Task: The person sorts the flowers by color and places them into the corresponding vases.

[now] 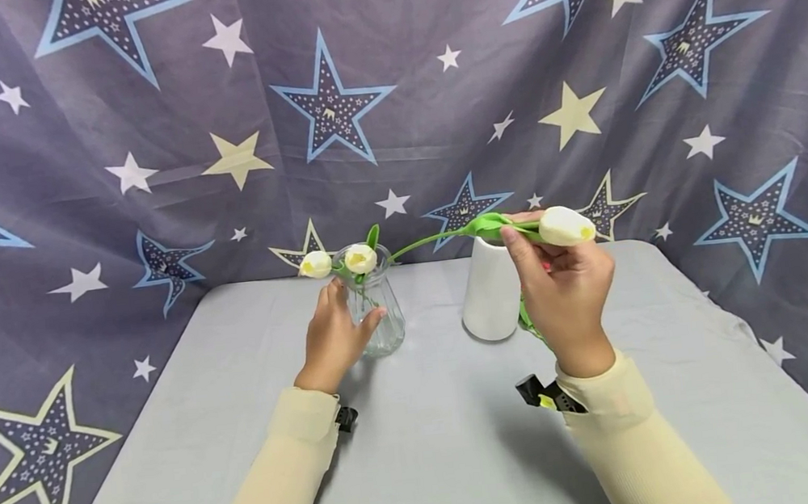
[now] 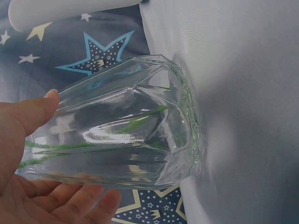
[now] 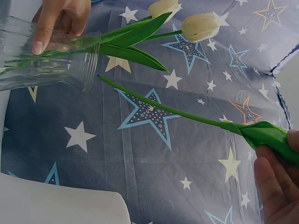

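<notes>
A clear glass vase (image 1: pixel 386 328) stands upright at the table's back, left of centre, and holds two white tulips (image 1: pixel 361 258). Thumb and fingers of my left hand (image 1: pixel 335 332) grip it from the left side. In the left wrist view, green stems show through the ribbed glass (image 2: pixel 117 135). My right hand (image 1: pixel 567 293) pinches another white tulip (image 1: pixel 566 226) at its leaves, close below the bloom. This tulip lies nearly level, its thin stem (image 3: pixel 168 108) pointing left. In the right wrist view, the stem's tip is by the vase's rim; whether they touch, I cannot tell.
A white vase (image 1: pixel 490 292) stands right of the glass one, partly behind my right hand. Beside it, green leaves (image 1: pixel 525 317) and a bit of red show, mostly hidden. A star-patterned curtain (image 1: pixel 368 182) hangs behind the grey-covered table (image 1: pixel 437 443).
</notes>
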Tool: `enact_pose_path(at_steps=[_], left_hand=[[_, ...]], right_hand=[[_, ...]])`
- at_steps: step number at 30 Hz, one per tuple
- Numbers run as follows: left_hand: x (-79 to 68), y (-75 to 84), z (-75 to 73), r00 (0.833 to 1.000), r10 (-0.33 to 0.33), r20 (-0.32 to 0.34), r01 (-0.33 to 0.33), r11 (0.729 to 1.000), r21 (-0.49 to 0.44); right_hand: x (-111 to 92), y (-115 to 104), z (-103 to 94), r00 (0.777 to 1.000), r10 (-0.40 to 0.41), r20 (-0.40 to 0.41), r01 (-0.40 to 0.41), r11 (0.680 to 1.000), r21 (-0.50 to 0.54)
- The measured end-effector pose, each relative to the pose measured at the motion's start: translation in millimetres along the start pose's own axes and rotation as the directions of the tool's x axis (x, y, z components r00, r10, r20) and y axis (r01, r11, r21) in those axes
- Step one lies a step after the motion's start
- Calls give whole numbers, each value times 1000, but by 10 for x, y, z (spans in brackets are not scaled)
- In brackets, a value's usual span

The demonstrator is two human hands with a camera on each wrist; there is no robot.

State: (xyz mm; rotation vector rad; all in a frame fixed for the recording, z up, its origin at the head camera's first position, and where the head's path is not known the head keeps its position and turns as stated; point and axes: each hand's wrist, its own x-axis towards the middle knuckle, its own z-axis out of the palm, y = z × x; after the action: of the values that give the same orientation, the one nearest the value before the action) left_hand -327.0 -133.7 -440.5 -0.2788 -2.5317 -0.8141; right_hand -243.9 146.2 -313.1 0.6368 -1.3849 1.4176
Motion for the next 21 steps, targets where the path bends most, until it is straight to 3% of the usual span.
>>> enact_pose_path(at_steps=[21], left_hand=[[-5, 13, -15, 1000, -1, -5, 1, 1000, -10]], right_hand=[[-52, 11, 49, 997, -38, 63, 39, 999, -14]])
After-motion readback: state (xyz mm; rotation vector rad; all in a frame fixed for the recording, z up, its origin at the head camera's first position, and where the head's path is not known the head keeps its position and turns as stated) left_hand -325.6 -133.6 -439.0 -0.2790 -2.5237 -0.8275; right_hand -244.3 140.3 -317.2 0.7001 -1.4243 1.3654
